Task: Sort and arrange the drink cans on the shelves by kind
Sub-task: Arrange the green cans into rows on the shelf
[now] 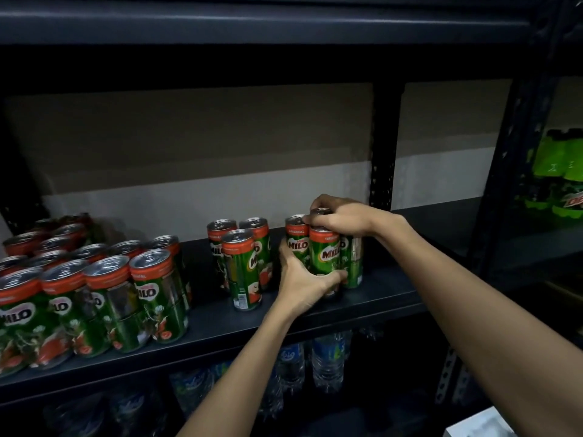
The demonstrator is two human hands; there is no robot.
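Observation:
Green Milo cans with red rims stand on a dark shelf (pixel 315 313). A small cluster of cans (pixel 325 253) stands right of centre. My left hand (pixel 303 279) wraps around the cluster's lower front, fingers curled under the front can. My right hand (pixel 340 216) grips the tops of the same cluster from above. Three more cans (pixel 243 260) stand just to the left of it. A large group of several Milo cans (pixel 88 288) fills the shelf's left end.
A black upright post (pixel 383 171) rises behind the cluster. Green soda bottles (pixel 558 175) stand on the neighbouring shelf at far right. Water bottles (pixel 325 361) sit on the shelf below. The upper shelf's edge (pixel 284 20) hangs overhead.

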